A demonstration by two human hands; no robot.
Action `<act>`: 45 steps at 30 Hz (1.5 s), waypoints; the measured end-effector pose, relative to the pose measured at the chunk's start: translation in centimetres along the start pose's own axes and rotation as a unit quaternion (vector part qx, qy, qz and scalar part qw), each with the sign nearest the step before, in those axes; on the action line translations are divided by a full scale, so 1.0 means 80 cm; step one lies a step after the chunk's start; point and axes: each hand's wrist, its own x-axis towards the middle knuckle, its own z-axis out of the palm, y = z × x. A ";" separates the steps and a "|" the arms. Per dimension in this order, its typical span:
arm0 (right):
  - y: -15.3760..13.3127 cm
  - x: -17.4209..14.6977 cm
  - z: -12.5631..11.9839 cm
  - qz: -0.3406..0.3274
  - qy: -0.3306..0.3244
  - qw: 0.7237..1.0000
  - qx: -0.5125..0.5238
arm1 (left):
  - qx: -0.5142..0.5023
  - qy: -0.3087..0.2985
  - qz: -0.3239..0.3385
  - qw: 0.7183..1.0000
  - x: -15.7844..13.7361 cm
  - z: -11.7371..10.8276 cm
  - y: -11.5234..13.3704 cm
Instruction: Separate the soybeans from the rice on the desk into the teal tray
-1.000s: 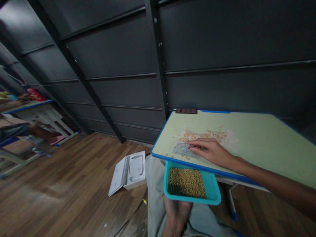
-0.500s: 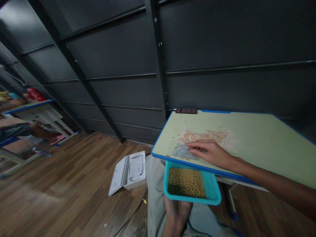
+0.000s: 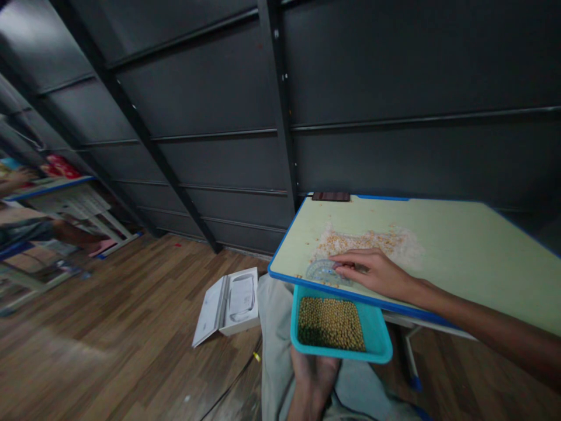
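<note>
My right hand [image 3: 370, 269] pinches a clear plastic protractor [image 3: 322, 269] between thumb and fingers, near the front edge of the pale green table [image 3: 473, 251]. Just beyond it, yellowish beans [image 3: 368, 241] lie scattered among white grains or powder [image 3: 409, 248]. Below the table edge, my left hand [image 3: 313, 368] supports a turquoise tray [image 3: 377, 333] from underneath, its fingers mostly hidden by the tray. Many round soybeans [image 3: 333, 324] fill the tray's left and middle part. The tray's far rim sits under the blue table edge.
A dark phone [image 3: 331, 197] lies at the table's far left corner, against the dark panelled wall [image 3: 219, 93]. An open white box [image 3: 239, 301] stands on the wooden floor beside a black cable [image 3: 232, 383]. At far left, another person's leg [image 3: 72, 234] shows under a second table [image 3: 56, 186].
At far left, the other person's hand and arm have shifted slightly. My hands, the tray and the protractor stay nearly where they were.
</note>
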 end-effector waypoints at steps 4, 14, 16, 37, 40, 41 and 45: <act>-0.001 0.000 0.000 0.003 0.003 1.000 0.002 | -0.002 -0.004 -0.001 1.000 0.002 -0.001 -0.001; -0.003 0.000 0.001 0.005 -0.001 1.000 0.002 | 0.003 -0.006 0.000 1.000 -0.001 0.007 0.000; -0.004 -0.001 0.001 0.004 0.000 1.000 0.001 | 0.001 -0.001 0.000 1.000 -0.001 0.007 0.000; -0.003 -0.003 0.003 -0.025 -0.003 1.000 -0.003 | -0.013 -0.005 -0.007 1.000 -0.001 0.005 0.000; -0.003 -0.003 0.003 -0.031 -0.001 0.999 -0.013 | -0.009 -0.012 -0.008 1.000 0.000 0.005 0.000; -0.003 -0.002 0.003 -0.027 0.002 1.000 -0.015 | -0.005 -0.013 -0.008 1.000 0.000 0.005 0.000; 0.000 -0.001 0.001 -0.010 0.009 1.000 -0.028 | 0.005 -0.008 -0.006 1.000 0.001 0.001 0.000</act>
